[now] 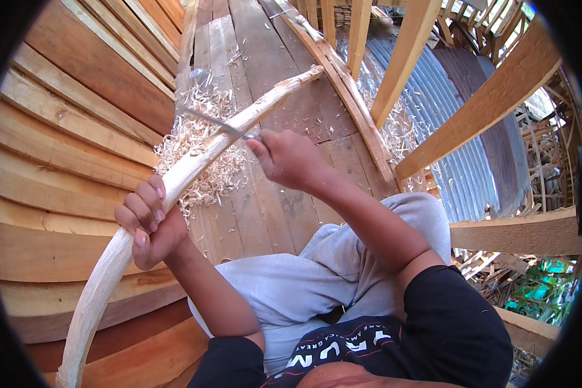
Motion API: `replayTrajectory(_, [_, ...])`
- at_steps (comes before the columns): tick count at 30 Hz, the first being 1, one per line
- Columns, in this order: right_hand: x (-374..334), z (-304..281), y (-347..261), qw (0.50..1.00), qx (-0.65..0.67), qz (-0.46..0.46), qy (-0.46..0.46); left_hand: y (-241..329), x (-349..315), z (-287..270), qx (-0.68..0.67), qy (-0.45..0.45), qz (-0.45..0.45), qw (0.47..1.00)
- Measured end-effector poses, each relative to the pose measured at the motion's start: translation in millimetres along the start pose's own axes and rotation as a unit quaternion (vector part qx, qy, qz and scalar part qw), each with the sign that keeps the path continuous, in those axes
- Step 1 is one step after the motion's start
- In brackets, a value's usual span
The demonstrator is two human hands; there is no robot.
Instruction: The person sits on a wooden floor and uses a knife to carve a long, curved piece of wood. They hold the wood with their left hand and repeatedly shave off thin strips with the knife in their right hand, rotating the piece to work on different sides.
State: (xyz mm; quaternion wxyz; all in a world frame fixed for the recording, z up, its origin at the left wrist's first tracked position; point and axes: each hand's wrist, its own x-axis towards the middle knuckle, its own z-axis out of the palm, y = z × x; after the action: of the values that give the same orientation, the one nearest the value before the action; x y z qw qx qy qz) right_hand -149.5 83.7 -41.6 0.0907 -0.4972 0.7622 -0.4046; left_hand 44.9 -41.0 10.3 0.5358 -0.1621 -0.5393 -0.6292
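The left hand [152,223] clasps the pale pole [194,163], slanting away rightward, while the right hand [290,158] grasps a knife [207,118] crosswise to it.

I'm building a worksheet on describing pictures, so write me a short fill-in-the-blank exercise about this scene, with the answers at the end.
1. The left hand grips a pale pole made of ____.
2. The right hand holds a ____, its thin blade crossing the pole.
3. Thin, curled ____ are heaped on the plank floor.
4. Beyond the posts on the right is ridged, ____ metal sheeting.

Missing words: wood; knife; shavings; corrugated.
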Motion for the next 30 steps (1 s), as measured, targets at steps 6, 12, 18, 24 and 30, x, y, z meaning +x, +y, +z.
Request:
replayTrajectory(6, [29,-5,101,0.977,-0.008,0.210,0.043,-5,4,9,0.018,0.003,0.005,1.000])
replayTrajectory(12, [13,-7,14,0.994,0.068,0.089,0.012,-2,4,18,0.004,-0.072,0.001,0.997])
replayTrajectory(18, [15,-5,30,0.999,0.019,0.036,0.028,-4,4,6,0.001,-0.078,-0.001,0.997])
replayTrajectory(24, [-5,-20,-21,0.998,-0.055,0.022,-0.036,0,2,1,0.005,-0.076,0.000,0.997])
replayTrajectory(30, [19,-17,64,0.989,-0.019,0.148,0.006,-5,5,-1,-0.011,-0.089,0.004,0.996])
